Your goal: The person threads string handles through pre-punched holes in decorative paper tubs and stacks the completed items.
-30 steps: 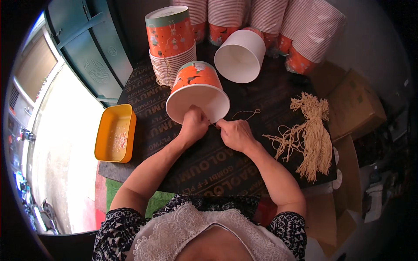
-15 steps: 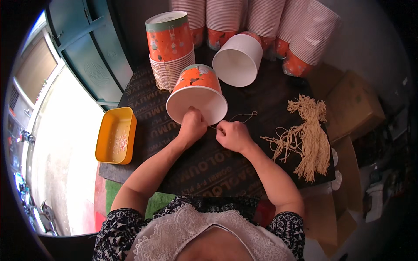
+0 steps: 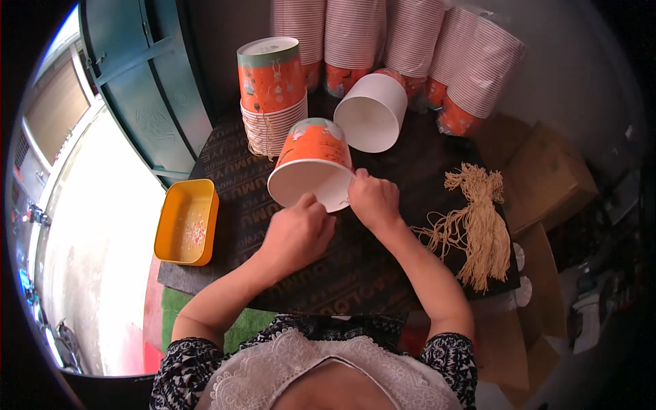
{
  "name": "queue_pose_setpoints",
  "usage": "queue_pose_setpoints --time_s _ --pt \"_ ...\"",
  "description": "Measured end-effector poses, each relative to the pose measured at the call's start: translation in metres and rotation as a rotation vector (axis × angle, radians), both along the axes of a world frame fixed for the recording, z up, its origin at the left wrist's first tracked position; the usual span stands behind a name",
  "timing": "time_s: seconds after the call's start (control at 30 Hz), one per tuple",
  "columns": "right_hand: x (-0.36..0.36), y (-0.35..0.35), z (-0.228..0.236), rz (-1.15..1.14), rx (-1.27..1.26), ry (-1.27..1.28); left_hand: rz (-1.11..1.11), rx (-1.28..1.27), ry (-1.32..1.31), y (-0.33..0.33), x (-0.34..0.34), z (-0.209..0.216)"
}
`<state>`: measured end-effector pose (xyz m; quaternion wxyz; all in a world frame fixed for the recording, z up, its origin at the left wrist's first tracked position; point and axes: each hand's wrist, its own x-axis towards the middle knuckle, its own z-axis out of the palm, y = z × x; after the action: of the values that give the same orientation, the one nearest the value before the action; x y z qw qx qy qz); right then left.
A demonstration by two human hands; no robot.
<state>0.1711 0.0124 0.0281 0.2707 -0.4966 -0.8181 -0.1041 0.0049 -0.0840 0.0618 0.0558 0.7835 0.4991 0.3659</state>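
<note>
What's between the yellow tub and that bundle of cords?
In the head view, the left hand, the right hand and, slightly farther back, the orange bucket.

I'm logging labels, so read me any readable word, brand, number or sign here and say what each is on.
Black tabletop: rows of brown printed lettering, partly covered; I won't copy its words.
Upturned bucket's base: marks too small to read.
Green door: faint emblem, too blurred to read.

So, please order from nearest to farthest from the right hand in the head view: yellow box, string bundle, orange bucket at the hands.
1. Orange bucket: its rim meets the right hand.
2. String bundle: to its right.
3. Yellow box: far left.
</note>
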Motion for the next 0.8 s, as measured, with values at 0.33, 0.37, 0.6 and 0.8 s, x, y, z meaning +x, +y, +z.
queue_pose_setpoints --time_s 0.33,0.37,0.6,0.8 --pt "-0.04 -0.048 0.029 -0.018 0.39 -0.322 0.522 -0.126 0.29 -0.003 -0.046 0.033" --pt "-0.039 -0.05 0.03 0.009 0.393 -0.296 0.521 -0.126 0.29 0.001 -0.051 0.033" --pt "-0.015 -0.057 0.026 0.115 0.208 -0.036 0.579 -0.178 0.296 0.021 -0.071 -0.003" --pt "0.025 -0.09 0.026 0.217 0.039 0.32 0.321 -0.067 -0.298 0.017 -0.076 -0.007"
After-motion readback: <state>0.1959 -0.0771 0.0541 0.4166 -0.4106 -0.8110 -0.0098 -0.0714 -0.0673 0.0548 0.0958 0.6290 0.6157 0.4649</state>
